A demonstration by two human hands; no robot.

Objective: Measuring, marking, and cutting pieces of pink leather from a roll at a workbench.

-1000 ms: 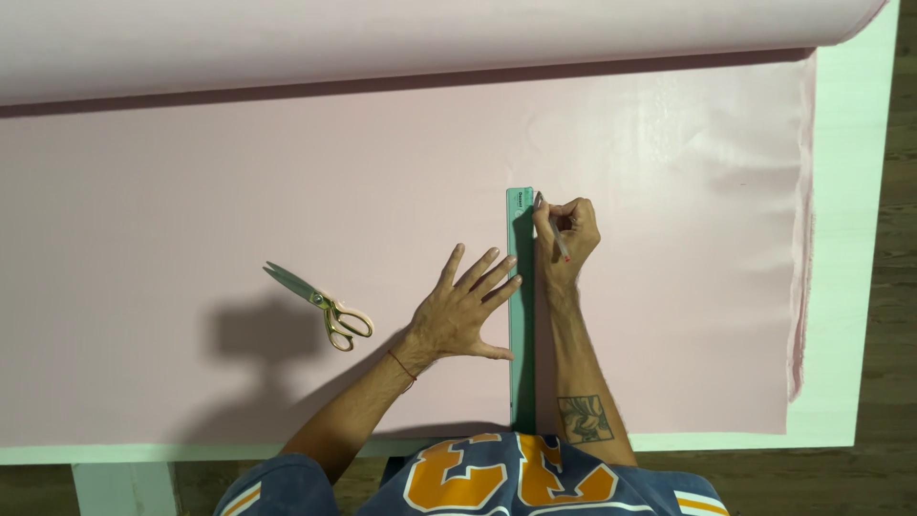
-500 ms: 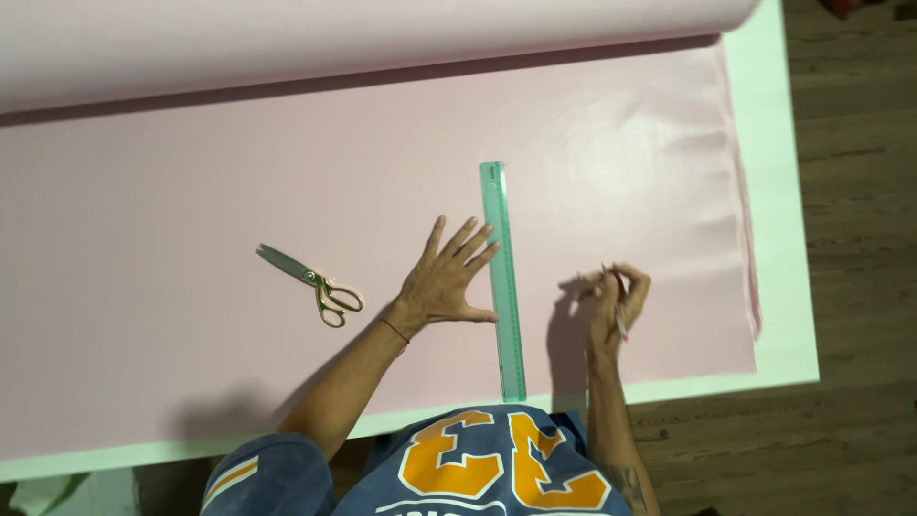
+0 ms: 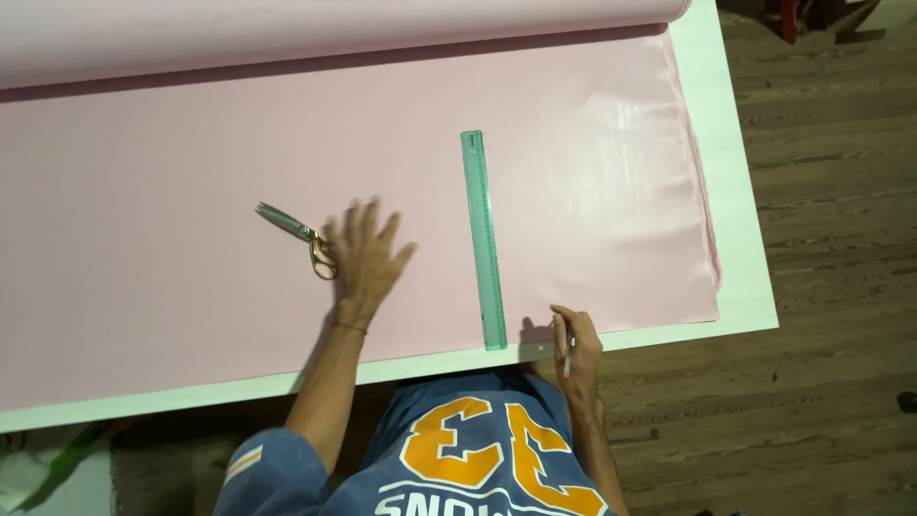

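The ruler (image 3: pixel 483 239) lies lengthwise away from the person on the cloth (image 3: pixel 172 143), the right hand (image 3: pixel 573 346) at its near end pinching what seems a pencil, the left hand (image 3: pixel 364 256) spread flat between ruler and scissors (image 3: pixel 304 235).

One ruler (image 3: pixel 483 239), long, green and see-through, lies on the cloth. One pair of scissors (image 3: pixel 298 235) with gold handles lies there too. One sheet of pink cloth (image 3: pixel 172 287) is spread out, fed from one roll (image 3: pixel 287 33) at the far edge. One pale table (image 3: pixel 735 220) bears it all. Two hands show: one left hand (image 3: pixel 366 258), one right hand (image 3: pixel 574 346) with one thin marker (image 3: pixel 568 357).
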